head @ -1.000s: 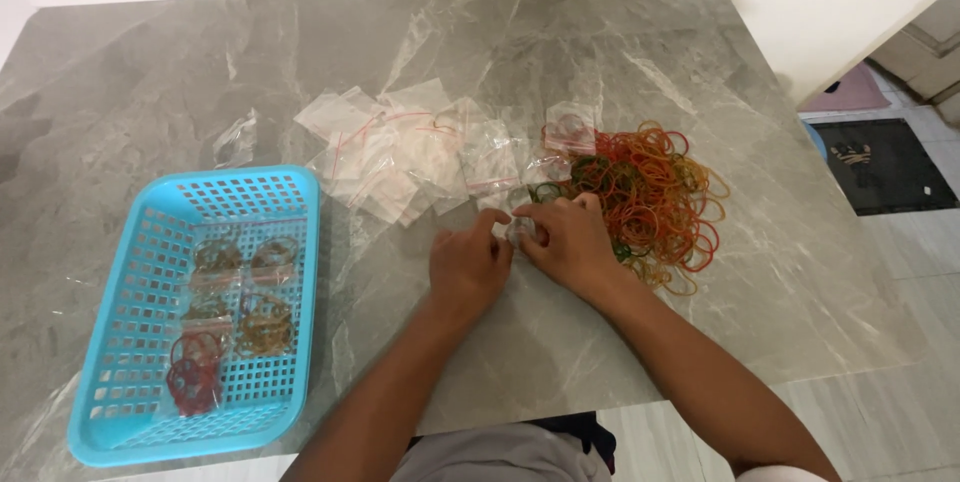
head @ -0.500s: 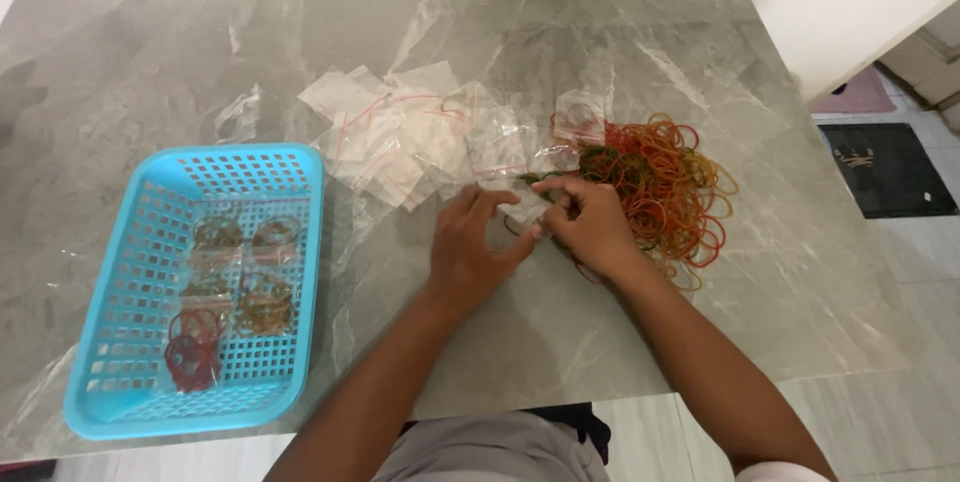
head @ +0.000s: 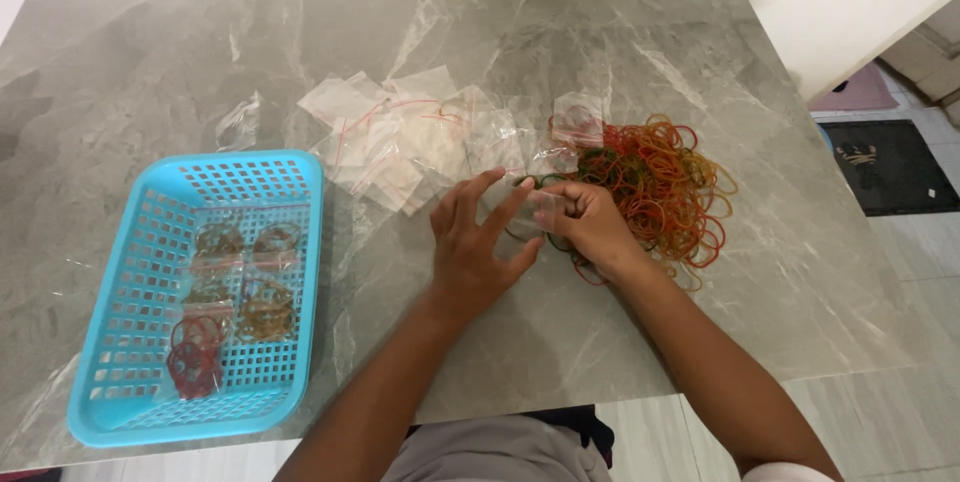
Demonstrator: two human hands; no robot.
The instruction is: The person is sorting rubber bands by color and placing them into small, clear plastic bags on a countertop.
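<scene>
1. Both hands meet at table centre: left hand (head: 478, 252) has fingers spread wide, palm down, fingertips on a small clear bag (head: 528, 214); right hand (head: 590, 227) pinches the same bag's edge w/ thumb and fingers.
2. Clear bag sits between the two hands, just left of the rubber-band pile (head: 660, 187); a few greenish bands seem to be at or in it, hard to tell through the plastic.
3. Rubber-band pile: loose red, orange, green bands, touching the right hand's far side.
4. Empty zip bags (head: 400, 142) lie scattered just beyond the hands, overlapping, edges hard to separate.
5. Blue basket (head: 300, 272) at left, well apart from the hands; holds several filled bags (head: 240, 287) of bands, brownish and one red.
6. Grey marble-look table (head: 150, 52) under all; one stray bag (head: 238, 124) above the basket.
7. Forearms cut off at bottom edge.
</scene>
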